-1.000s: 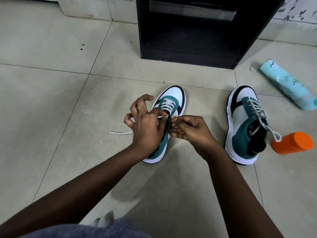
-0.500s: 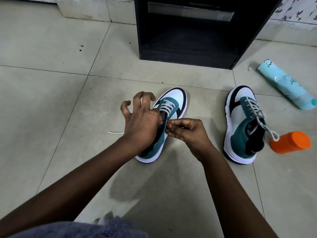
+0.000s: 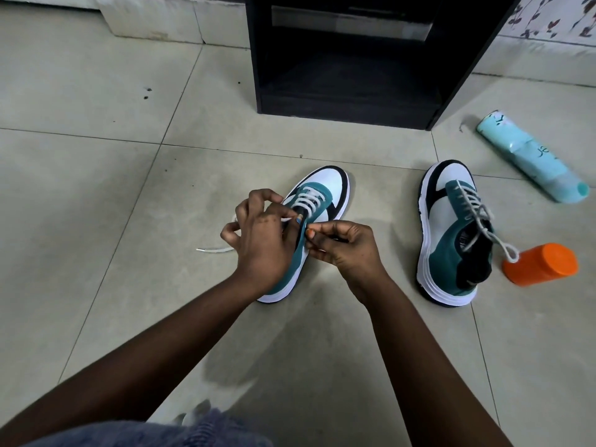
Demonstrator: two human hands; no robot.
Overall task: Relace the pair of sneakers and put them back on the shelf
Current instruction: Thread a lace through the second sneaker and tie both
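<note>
A teal, white and black sneaker (image 3: 325, 191) stands on the tiled floor in the middle, toe pointing away. My left hand (image 3: 261, 240) covers its left side with curled fingers and pinches the white lace (image 3: 308, 200) near the upper eyelets. A loose lace end (image 3: 214, 250) trails on the floor to the left. My right hand (image 3: 345, 250) pinches the sneaker's right collar edge at the top eyelet. The second sneaker (image 3: 451, 233) stands to the right, laced, with its lace end draped toward the orange container. The black shelf (image 3: 348, 56) is behind.
An orange container (image 3: 541, 264) lies on its side right of the second sneaker. A light blue tube (image 3: 529, 156) lies farther back right. A white wall base runs behind the shelf. Grey fabric shows at the bottom edge.
My left hand's fingers have curled in from a spread pose and closed on the lace. My right hand stays at the collar edge. The sneakers have not moved.
</note>
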